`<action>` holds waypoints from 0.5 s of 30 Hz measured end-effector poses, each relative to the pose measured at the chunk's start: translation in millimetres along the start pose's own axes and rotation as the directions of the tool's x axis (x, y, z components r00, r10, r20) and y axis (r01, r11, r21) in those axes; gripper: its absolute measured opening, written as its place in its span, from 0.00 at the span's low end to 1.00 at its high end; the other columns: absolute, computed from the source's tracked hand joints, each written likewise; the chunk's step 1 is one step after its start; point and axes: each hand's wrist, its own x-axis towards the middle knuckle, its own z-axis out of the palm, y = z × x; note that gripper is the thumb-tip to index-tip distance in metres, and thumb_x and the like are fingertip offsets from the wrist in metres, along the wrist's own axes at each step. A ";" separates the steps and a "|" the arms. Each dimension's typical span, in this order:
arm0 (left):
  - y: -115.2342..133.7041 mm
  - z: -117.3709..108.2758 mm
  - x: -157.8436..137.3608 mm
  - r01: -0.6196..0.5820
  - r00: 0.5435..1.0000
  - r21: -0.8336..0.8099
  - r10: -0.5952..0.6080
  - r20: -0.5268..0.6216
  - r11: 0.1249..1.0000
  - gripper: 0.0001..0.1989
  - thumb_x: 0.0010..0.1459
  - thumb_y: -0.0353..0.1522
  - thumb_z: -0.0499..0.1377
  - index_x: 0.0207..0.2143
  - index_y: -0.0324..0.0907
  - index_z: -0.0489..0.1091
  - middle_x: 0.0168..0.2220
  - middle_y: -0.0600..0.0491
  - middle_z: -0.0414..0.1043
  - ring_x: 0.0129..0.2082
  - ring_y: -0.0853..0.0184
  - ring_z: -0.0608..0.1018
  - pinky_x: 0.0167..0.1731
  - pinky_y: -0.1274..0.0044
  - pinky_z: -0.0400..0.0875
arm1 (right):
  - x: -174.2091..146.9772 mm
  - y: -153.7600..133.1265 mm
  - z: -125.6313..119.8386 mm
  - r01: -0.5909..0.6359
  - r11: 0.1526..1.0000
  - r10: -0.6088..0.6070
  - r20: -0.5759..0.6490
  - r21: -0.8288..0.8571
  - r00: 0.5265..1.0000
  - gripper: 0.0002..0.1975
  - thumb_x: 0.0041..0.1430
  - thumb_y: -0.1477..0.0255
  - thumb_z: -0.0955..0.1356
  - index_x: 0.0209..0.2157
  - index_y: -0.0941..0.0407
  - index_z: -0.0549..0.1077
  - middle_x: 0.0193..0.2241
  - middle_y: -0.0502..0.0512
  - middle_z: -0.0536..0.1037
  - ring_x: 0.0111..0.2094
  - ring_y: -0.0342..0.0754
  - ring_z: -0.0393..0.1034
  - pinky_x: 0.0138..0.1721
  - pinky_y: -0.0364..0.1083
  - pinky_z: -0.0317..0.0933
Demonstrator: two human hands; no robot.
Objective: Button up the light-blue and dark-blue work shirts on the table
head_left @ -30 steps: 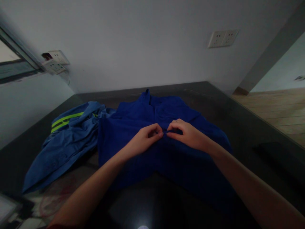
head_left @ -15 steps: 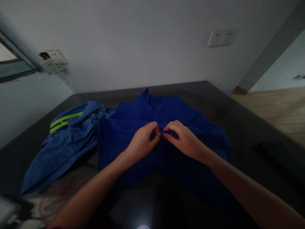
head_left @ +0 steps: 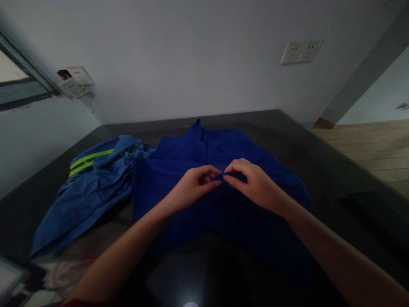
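Observation:
A dark blue shirt-like garment (head_left: 172,175) lies spread on the dark tabletop (head_left: 271,121), its collar end towards the wall. Over its middle, along the front opening, my two hands meet fingertip to fingertip. My left hand (head_left: 201,183) pinches the blue cloth between thumb and fingers. From the other side my right hand (head_left: 247,179) pinches the same stretch of cloth, thumb below and forefinger above. Any button or fastener between the fingertips is too small and dark to make out.
Left of the garment lies a crumpled lighter blue garment (head_left: 92,196) with yellow-green stripes. A dark flat object (head_left: 373,213) rests at the right. Wall sockets (head_left: 301,52) sit above the table's back edge. Wooden flooring (head_left: 367,145) shows beyond the right edge.
Both hands have shifted slightly to the right at the garment's middle. My left fingers are straighter now, and both hands still pinch the cloth.

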 end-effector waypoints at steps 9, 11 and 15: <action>4.8 8.2 -7.0 -0.102 0.981 0.319 0.148 -0.124 0.942 0.07 0.55 0.28 0.59 0.38 0.41 0.69 0.29 0.58 0.69 0.27 0.73 0.69 0.28 0.80 0.63 | -1.7 -2.7 -1.3 0.012 0.993 -0.006 0.055 -0.119 0.998 0.03 0.58 0.78 0.67 0.31 0.58 0.72 0.30 0.53 0.74 0.36 0.49 0.66 0.38 0.47 0.58; 6.3 10.4 -8.6 -0.116 0.973 0.370 0.181 -0.146 0.922 0.08 0.55 0.27 0.59 0.39 0.42 0.69 0.29 0.58 0.69 0.27 0.73 0.70 0.28 0.80 0.63 | -1.0 -1.0 -2.2 -0.008 0.994 0.018 0.080 -0.113 0.997 0.03 0.58 0.78 0.67 0.31 0.58 0.73 0.30 0.53 0.75 0.35 0.48 0.67 0.37 0.46 0.58; 5.9 13.1 -10.7 -0.114 0.968 0.432 0.198 -0.154 0.895 0.05 0.56 0.27 0.59 0.37 0.42 0.68 0.28 0.58 0.69 0.27 0.72 0.71 0.27 0.80 0.62 | -0.6 0.1 -3.7 -0.013 0.994 0.023 0.092 -0.107 0.995 0.03 0.57 0.78 0.68 0.32 0.58 0.74 0.31 0.54 0.76 0.36 0.48 0.68 0.37 0.46 0.59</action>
